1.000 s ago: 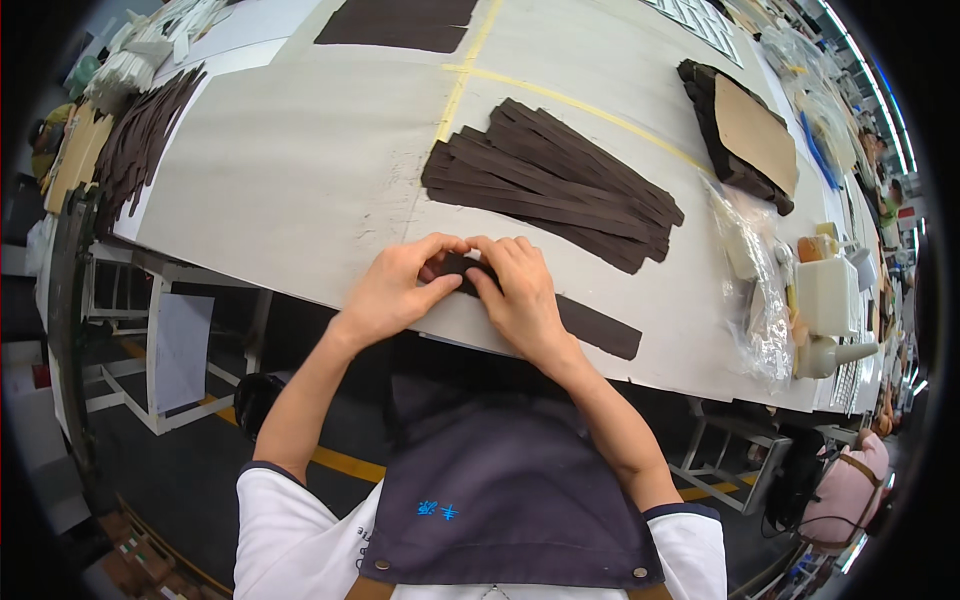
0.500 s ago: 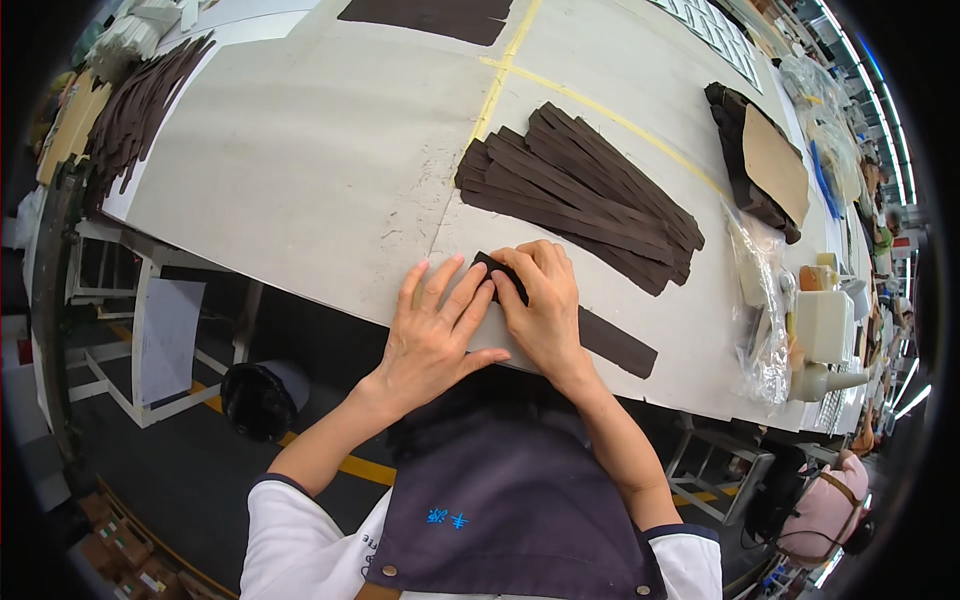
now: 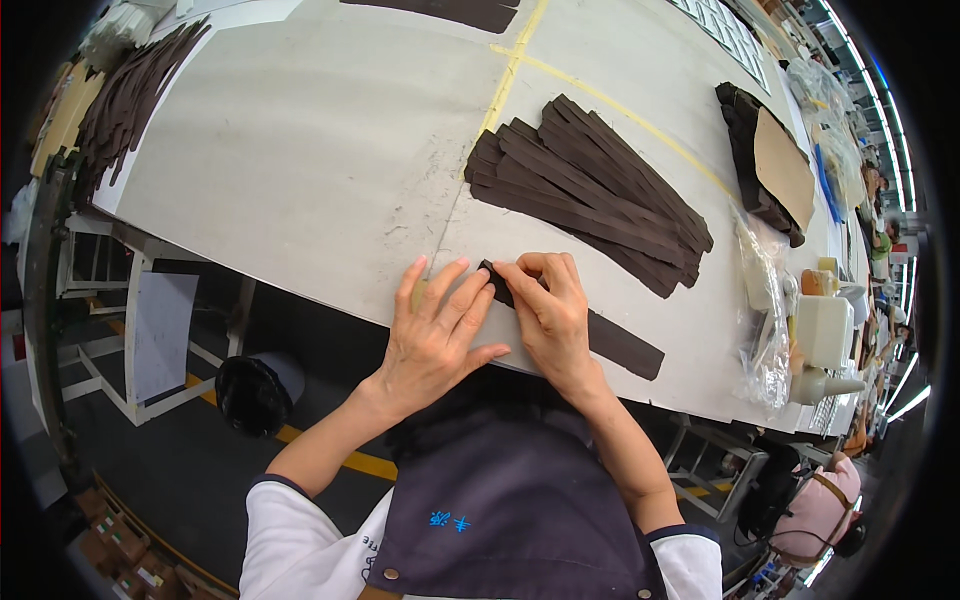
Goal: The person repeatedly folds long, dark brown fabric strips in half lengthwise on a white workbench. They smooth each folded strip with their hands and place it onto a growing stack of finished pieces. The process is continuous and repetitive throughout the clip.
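We've got one dark brown strip (image 3: pixel 600 335) lying flat at the near edge of the bench (image 3: pixel 300 180), just near of the fanned pile of strips (image 3: pixel 590 185). Left hand (image 3: pixel 435 335) lies flat with fingers spread beside the strip's left end; right hand (image 3: pixel 550 315) has its grip narrow, fingertips pinching that end. Best to keep the left palm down as an anchor (the strip looks limp) and work the end with small, even fingertip pressure.
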A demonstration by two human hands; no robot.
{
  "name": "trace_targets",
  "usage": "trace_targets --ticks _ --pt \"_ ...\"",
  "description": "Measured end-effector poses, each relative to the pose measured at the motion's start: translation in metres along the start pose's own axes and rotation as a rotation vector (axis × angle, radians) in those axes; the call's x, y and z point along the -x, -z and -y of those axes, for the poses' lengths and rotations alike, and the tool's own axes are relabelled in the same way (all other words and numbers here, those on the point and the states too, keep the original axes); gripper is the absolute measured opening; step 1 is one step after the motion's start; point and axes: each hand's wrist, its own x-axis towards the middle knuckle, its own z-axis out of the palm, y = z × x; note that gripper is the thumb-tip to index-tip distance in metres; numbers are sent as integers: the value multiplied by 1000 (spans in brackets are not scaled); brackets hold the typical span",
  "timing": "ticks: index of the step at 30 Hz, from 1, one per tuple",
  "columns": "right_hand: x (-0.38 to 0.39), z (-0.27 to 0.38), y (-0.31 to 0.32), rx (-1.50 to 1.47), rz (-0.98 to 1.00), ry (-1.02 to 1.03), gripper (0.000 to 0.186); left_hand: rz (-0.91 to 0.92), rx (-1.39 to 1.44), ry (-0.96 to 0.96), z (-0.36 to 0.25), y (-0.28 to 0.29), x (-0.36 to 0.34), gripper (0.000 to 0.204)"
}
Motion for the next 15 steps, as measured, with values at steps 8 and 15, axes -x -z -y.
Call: trace_targets --ticks 8,15 --pt "4 -2 -2 56 8 57 43 -7 20 23 -1 -1 0 64" --pt "4 1 -3 135 49 125 43 -5 28 51 -3 1 -1 66"
